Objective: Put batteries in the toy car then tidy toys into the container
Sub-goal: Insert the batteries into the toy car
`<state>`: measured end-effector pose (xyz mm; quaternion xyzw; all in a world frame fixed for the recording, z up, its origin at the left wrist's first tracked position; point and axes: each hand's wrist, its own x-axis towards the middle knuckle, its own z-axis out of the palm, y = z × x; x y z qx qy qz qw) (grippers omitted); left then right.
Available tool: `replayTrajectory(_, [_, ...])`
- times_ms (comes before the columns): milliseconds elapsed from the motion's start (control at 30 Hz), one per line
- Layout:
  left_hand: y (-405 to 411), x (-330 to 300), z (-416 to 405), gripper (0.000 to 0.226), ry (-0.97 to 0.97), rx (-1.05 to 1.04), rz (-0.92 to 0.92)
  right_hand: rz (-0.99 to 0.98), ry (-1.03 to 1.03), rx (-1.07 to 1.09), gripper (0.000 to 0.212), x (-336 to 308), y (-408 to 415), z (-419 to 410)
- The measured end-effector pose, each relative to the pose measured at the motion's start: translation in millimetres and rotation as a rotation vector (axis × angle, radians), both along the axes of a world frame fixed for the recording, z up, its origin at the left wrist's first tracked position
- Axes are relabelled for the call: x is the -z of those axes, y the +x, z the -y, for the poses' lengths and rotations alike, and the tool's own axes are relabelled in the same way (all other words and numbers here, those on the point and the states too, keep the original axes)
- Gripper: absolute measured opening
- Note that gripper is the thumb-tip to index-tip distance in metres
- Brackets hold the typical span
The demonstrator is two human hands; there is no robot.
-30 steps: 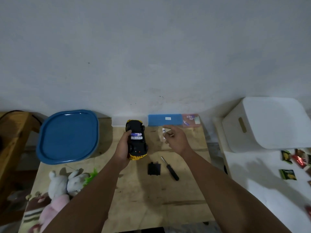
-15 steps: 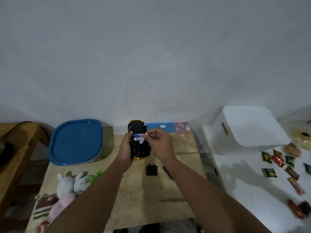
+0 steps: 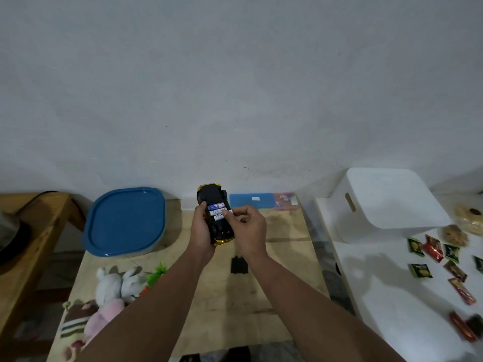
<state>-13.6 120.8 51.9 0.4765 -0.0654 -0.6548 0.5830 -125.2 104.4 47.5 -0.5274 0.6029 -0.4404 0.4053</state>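
While left hand [image 3: 200, 231] grips glossy toy car [image 3: 218, 218], cylindrical batteries [image 3: 217, 210] show

Toy car [image 3: 218, 226] was seen black with gold trim; left of it, container lid [image 3: 125, 222] was blue.

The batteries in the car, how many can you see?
3, side by side in the upturned toy car: top battery, middle battery, bottom battery by the right hand. More may be hidden.
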Motion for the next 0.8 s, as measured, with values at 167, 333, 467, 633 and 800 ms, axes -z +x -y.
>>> replayTrajectory(167, [4,4,7,0.051,0.026,0.013,0.047,-0.073,-0.063,-0.003,0.018,-2,4,1])
replayTrajectory(333, [10,10,14,0.05,0.034,0.014,0.052,-0.471,-0.286,-0.191,0.029,3,2,3])
replayTrajectory(467, [16,11,20,0.049,0.097,0.121,0.201,-0.881,-0.452,-0.431,0.043,13,-13,5])
replayTrajectory(633, [25,22,28,0.05,0.16,0.194,0.356,-0.591,-0.141,-0.549,0.036,12,-29,21])
replayTrajectory(800, [42,37,38,0.061,0.14,0.147,0.265,-0.613,0.107,-0.302,0.017,50,-55,43])
